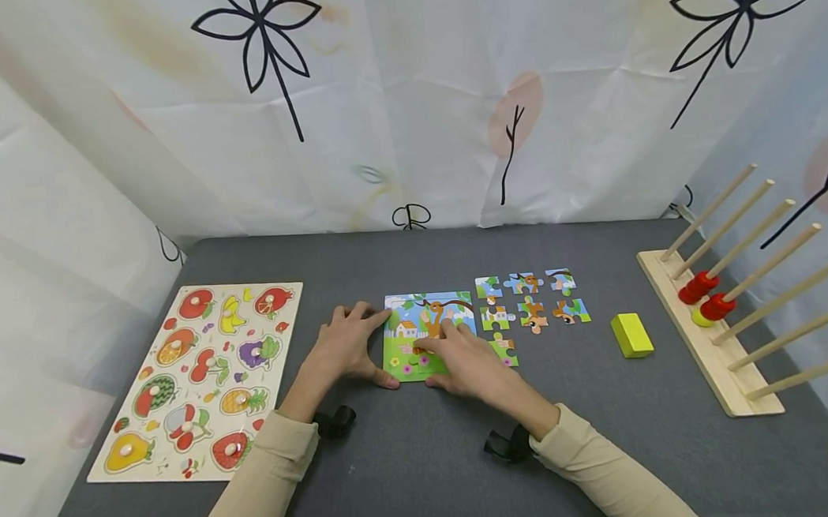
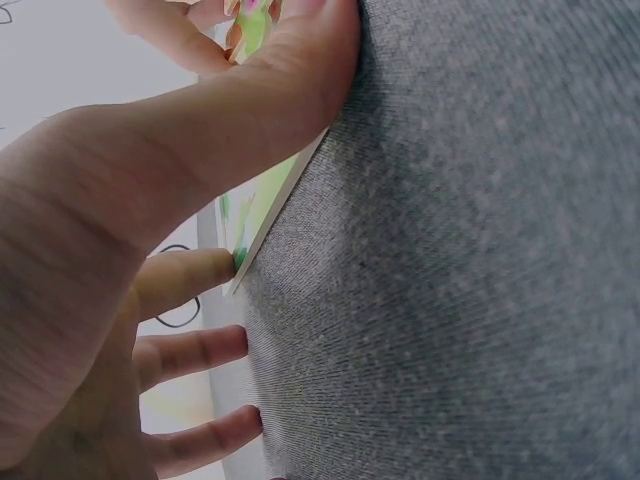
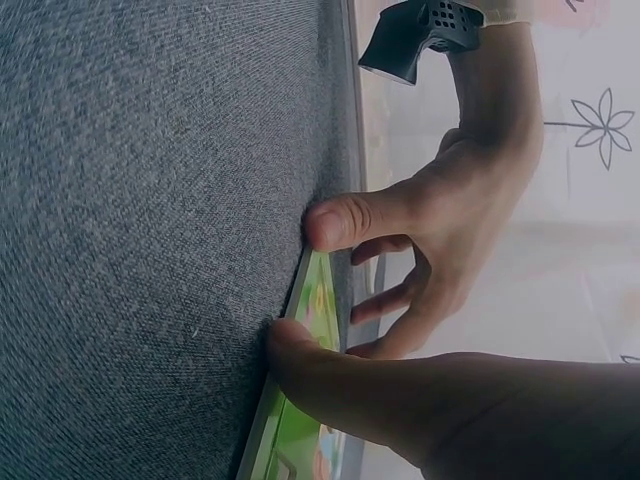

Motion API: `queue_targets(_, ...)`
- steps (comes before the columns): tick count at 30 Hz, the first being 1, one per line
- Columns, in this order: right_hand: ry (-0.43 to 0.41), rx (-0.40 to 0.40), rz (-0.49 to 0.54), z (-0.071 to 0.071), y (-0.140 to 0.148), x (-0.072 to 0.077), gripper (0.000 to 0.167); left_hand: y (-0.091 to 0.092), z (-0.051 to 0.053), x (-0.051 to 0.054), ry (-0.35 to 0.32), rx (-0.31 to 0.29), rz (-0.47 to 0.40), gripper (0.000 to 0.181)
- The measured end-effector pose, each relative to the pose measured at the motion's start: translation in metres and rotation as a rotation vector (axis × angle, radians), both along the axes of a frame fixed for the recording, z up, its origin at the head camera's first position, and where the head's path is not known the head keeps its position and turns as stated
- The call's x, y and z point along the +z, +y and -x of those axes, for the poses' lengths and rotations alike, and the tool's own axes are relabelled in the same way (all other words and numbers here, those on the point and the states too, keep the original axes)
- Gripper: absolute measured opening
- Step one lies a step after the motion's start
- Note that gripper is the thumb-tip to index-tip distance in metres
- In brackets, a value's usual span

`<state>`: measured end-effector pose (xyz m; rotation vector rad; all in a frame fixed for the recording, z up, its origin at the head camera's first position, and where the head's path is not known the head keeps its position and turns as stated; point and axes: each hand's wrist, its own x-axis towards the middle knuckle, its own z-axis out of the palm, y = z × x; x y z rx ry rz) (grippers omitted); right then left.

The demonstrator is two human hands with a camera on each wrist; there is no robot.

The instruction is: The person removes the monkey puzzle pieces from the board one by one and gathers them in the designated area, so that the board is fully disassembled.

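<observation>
A small picture puzzle board (image 1: 397,353) lies flat on the grey table, showing a house, a tree and a green meadow. My left hand (image 1: 348,345) is at its left side: the thumb touches the near left corner and the index finger touches the left edge higher up. In the left wrist view the other left fingers (image 2: 195,355) are spread out off the board. Over the board's right part is my right hand (image 1: 466,362), its index finger extended onto the picture. The right thumb (image 3: 295,345) rests against the near edge. What lies under the right fingers is hidden.
Several loose jigsaw pieces (image 1: 525,283) lie right of the board, one piece (image 1: 505,352) close beside my right hand. A fruit peg puzzle (image 1: 209,342) sits at left. Farther right are a yellow block (image 1: 632,335) and a wooden peg rack (image 1: 711,343) with red rings.
</observation>
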<state>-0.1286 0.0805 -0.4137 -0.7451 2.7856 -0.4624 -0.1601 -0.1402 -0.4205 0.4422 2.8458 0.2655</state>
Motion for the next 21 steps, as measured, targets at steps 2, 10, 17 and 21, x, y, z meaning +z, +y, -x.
queue_targets(2,0.0,-0.002,-0.003,-0.0002,-0.0002,0.0002,0.053,0.0002,-0.0001,0.0001,-0.001,0.001,-0.001,0.119)
queue_targets(10,-0.01,0.005,-0.008,0.0017,-0.0003,0.002,0.053,0.0003,0.0,-0.0007,-0.004,0.004,0.003,0.118)
queue_targets(17,-0.01,0.023,-0.012,0.0037,0.0006,0.0045,0.051,0.0002,-0.0004,-0.0017,-0.004,0.009,-0.001,0.118)
queue_targets(21,-0.028,0.028,-0.032,0.0045,0.0011,0.006,0.052,0.0001,-0.0001,-0.0021,-0.002,0.009,-0.003,0.118)
